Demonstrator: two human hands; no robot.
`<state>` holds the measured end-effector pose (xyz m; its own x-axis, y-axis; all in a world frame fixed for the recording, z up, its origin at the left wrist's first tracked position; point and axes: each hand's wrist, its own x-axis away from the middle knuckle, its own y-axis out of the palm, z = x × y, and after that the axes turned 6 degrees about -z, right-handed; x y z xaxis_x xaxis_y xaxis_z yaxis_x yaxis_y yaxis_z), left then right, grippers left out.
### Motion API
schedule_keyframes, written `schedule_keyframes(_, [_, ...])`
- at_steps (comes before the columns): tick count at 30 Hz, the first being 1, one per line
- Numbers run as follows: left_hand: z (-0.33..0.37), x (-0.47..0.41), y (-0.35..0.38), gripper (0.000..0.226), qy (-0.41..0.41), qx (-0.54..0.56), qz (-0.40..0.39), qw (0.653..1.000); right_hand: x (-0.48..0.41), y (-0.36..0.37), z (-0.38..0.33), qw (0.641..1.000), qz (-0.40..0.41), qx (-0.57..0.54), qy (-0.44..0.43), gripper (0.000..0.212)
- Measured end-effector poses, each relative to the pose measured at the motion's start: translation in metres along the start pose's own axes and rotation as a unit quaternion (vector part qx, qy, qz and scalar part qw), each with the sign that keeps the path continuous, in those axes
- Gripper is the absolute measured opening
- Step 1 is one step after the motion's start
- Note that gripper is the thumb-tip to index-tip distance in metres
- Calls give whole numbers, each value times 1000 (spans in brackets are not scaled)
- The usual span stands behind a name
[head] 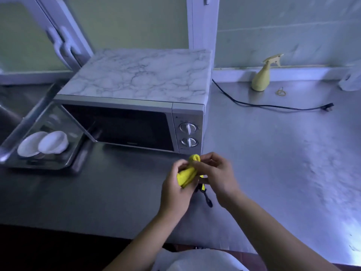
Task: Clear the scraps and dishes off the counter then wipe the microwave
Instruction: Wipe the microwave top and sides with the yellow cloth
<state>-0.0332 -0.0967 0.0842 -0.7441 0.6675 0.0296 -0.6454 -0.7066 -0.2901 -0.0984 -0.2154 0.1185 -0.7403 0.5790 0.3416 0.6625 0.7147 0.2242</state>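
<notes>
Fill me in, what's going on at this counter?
A person stands at a steel counter, gripping a bunched yellow cloth in both the left hand and the right hand, just in front of the microwave. The cloth is not touching the microwave. Two white bowls lie tipped in a metal tray to its left. A yellow spray bottle stands at the back, and a black power cord lies on the counter with its plug free.
</notes>
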Motion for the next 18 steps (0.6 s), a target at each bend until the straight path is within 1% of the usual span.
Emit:
schedule_keyframes(1, [-2,-6,-4,37,-29,13,11,999,0,-1,-6,999,-30,23,15,12])
schedule_keyframes(2, [-4,-13,-8,32,-68,34,20,997,-4,-5,-11,996,-41,74,24,10])
schedule_keyframes(3, [-5,-21,-12,26,-109,51,40,992,-9,-10,-17,989,-27,145,16,12])
schedule_keyframes(4, [-7,-28,-15,21,-140,63,72,986,-15,-15,-23,977,7,212,-8,13])
schedule_keyframes(5, [-8,-35,-19,19,-152,70,109,980,-22,-19,-32,966,46,252,-43,16])
schedule_keyframes(6, [-6,-41,-20,17,-142,82,139,977,-28,-20,-43,958,77,266,-80,19])
schedule_keyframes(8, [6,-54,-21,18,-76,106,165,978,-40,-18,-66,946,126,263,-145,27])
schedule_keyframes(10, [22,-71,-20,21,0,102,160,982,-56,-9,-89,932,155,261,-195,37])
schedule_keyframes(12, [33,-86,-17,21,40,79,147,985,-74,7,-108,922,156,277,-223,44])
schedule_keyframes(14, [34,-95,-16,22,54,51,143,987,-90,24,-115,921,124,303,-211,53])
schedule_keyframes(16, [29,-98,-15,24,67,29,149,986,-104,36,-109,937,104,291,-162,60])
schedule_keyframes(18, [23,-99,-15,23,77,8,146,986,-114,45,-98,947,131,262,-132,57])
